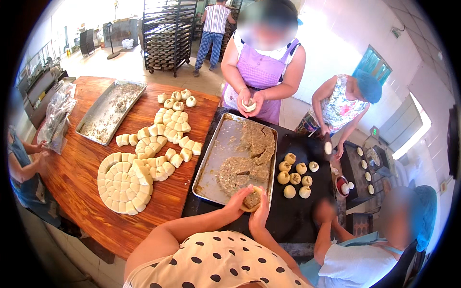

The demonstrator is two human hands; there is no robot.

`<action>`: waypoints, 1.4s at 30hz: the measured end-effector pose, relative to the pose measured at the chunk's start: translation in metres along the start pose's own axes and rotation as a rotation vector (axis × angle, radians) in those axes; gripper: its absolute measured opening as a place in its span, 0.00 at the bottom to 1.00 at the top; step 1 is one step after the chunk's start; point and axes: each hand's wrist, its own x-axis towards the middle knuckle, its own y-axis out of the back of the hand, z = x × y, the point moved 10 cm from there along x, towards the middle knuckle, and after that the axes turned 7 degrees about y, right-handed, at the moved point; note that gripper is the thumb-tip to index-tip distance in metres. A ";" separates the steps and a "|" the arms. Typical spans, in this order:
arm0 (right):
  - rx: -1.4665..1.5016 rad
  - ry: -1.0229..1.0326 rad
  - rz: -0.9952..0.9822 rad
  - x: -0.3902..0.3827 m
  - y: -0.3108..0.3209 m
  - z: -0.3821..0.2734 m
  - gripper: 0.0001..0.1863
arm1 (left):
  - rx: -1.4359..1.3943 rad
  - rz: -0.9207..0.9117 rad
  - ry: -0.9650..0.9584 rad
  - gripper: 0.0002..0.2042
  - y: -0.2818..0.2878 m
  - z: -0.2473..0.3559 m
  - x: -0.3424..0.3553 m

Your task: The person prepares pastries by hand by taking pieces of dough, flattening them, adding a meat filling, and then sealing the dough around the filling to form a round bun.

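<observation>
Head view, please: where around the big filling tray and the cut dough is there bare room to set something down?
Free: the dark mat below the round filled dough balls; bare wood left of the round disc of cut pale dough squares. Crowded: between that dough and the large metal tray of brown filling, and where both hands, left and right, wrap a dough piece.

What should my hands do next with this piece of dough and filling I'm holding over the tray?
Probably fold the dough's edge up over the filling and pinch it shut. Both hands, left hand and right hand, cup the open dough piece with brown filling showing, while the finished balls on the black mat are closed and round.
</observation>
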 end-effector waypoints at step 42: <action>-0.514 0.645 -0.096 0.010 -0.040 -0.070 0.14 | 0.749 0.382 -0.090 0.31 -0.001 0.046 0.019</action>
